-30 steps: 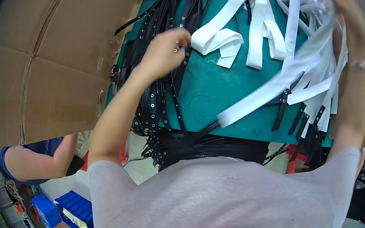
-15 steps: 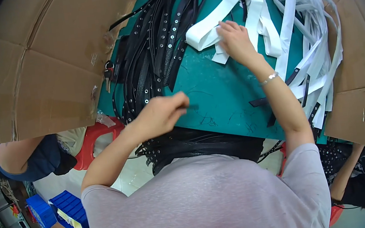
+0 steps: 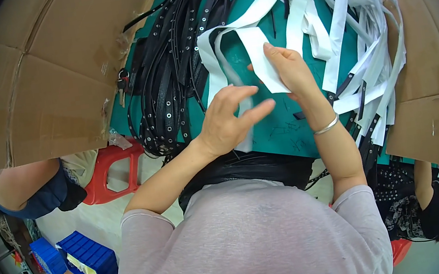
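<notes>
My right hand [image 3: 289, 68] pinches the end of a wide white strip [image 3: 259, 55] between thumb and fingers, lifted over the green table. The strip loops back to the left and up toward a pile of white strips. My left hand [image 3: 228, 118] is open, thumb and fingers apart. It hovers by the near table edge, in front of a white length [image 3: 214, 70] that hangs down behind it. Left of the strip lies a thick bundle of black straps [image 3: 170, 82] with metal eyelets.
Cardboard walls [image 3: 51, 99] flank the green tabletop [image 3: 281, 134]. More white strips [image 3: 380, 41] with black ends heap at the right. Keys [image 3: 122, 83] lie by the left cardboard. A red stool [image 3: 115, 171] and blue crates [image 3: 87, 256] stand lower left. Other people sit on both sides.
My right hand has taken hold of the white strip and drawn its end nearer. The left hand has moved right and opened toward the strip.
</notes>
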`<action>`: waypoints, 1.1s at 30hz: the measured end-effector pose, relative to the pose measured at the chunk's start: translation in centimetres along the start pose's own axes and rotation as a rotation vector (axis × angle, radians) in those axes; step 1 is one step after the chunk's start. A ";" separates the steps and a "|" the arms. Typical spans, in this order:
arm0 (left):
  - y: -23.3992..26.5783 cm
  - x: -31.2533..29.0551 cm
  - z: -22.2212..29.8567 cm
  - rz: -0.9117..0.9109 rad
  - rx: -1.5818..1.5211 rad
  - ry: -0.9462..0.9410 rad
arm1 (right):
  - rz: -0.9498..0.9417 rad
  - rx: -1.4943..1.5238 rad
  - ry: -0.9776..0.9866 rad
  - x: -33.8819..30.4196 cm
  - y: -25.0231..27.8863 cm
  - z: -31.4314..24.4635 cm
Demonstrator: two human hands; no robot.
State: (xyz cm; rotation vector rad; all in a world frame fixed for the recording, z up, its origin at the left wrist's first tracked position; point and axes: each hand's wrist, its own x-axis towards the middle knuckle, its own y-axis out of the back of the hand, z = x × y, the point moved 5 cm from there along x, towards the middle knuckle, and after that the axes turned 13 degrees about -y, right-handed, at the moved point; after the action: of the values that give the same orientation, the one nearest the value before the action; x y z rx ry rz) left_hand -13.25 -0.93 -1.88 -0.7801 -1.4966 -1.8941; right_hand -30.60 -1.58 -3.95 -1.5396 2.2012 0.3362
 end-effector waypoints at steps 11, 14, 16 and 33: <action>4.2 -1.0 -0.3 0.092 -0.397 0.134 | -0.391 0.404 -0.109 -5.2 -6.7 4.2; 10.1 -4.9 -3.7 0.738 -0.756 0.592 | -0.247 -0.072 -0.010 -5.2 -7.4 4.9; 18.1 -9.2 -4.5 1.116 -0.618 0.709 | -0.030 -0.665 0.393 -5.7 -8.4 6.0; 10.8 -6.9 0.6 0.021 -0.502 1.175 | -0.366 0.660 0.286 -4.3 0.9 0.3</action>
State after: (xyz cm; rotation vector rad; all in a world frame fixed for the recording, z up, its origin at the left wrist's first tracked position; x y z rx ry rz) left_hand -0.56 -1.78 -0.17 0.1947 -0.2896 -2.0977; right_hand -30.17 2.45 -2.20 -1.6015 1.8705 -0.6918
